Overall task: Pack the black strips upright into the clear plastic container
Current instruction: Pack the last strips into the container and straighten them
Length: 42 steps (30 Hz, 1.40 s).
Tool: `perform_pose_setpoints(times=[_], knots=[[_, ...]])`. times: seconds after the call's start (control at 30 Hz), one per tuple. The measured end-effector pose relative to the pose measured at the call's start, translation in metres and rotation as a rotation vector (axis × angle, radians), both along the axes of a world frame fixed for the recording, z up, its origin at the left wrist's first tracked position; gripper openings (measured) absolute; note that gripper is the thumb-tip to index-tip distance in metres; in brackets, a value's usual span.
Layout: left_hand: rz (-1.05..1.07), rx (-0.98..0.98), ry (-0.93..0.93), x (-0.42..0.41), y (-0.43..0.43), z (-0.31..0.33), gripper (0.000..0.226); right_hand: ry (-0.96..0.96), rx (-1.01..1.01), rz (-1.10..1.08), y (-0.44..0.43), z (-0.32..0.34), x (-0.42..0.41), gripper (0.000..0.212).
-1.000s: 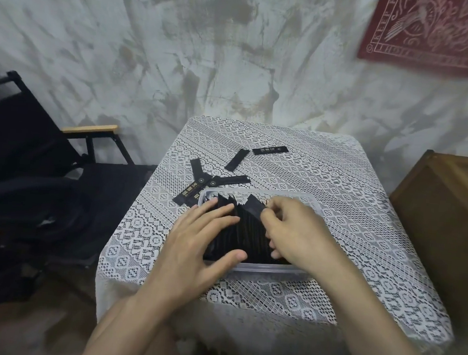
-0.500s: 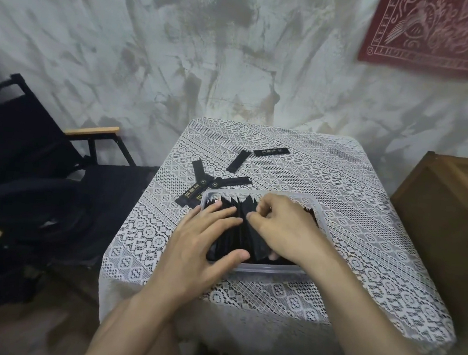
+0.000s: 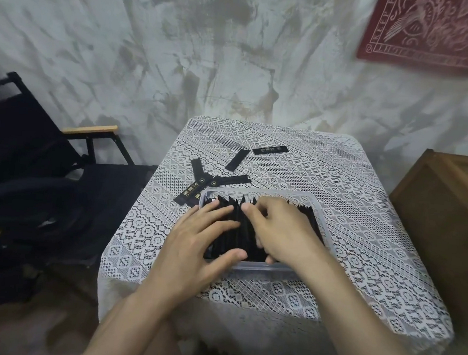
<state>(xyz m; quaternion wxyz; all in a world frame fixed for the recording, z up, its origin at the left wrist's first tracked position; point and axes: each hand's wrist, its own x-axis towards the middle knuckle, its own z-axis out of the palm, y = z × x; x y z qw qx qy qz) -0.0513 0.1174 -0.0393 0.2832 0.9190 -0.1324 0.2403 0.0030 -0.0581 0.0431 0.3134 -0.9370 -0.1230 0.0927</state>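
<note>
At the near edge of the table, why is the left hand laid flat over the container? (Trainee)

Judged function: brace. Its fingers are straight and spread across the tops of the strips on the left side, with the thumb at the near rim. It grips nothing. This should keep the upright row from fanning over while the other hand works. (Operator)

And the right hand? (Trainee)

It enters from the right, wrist low over the near rim. The fingers are bent down into the row, just beside the left fingertips. Blur prevents confirming whether a strip is pinched or only pressed. Probable purpose: seating a strip in a gap. (Operator)

Where is the stock? (Trainee)

Most strips stand on edge inside the container, filling it nearly wall to wall. Several loose strips lie flat on the table just beyond the far rim, not yet packed. (Operator)
</note>
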Motion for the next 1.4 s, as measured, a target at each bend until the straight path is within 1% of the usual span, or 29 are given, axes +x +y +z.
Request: perform_pose_setpoints(times=[0.37,0.53,0.77,0.87,1.0,1.13,1.4], knots=[[0.014,-0.038,-0.006,0.000,-0.002,-0.001,0.057,0.063,0.107,0.016,-0.003,-0.003,0.008,0.018],[0.017,-0.010,0.016,-0.002,-0.001,0.000,0.054,0.068,0.122,0.025,0.001,-0.010,0.010,0.017],[0.026,-0.043,0.000,-0.004,-0.005,0.005,0.046,0.063,0.147,0.042,-0.008,-0.007,0.012,0.018],[0.022,-0.005,0.004,-0.003,-0.007,0.004,0.047,0.058,0.147,0.042,-0.007,-0.008,0.013,0.017],[0.012,0.053,-0.003,-0.005,-0.006,0.003,0.055,0.048,0.125,0.048,-0.002,-0.010,0.011,0.014],[0.012,-0.033,0.008,-0.006,-0.005,0.005,0.048,0.021,0.083,0.058,-0.002,-0.009,0.009,0.016],[0.023,-0.061,-0.020,-0.003,-0.007,0.002,0.043,-0.023,0.115,0.044,-0.008,-0.006,0.005,0.017]])
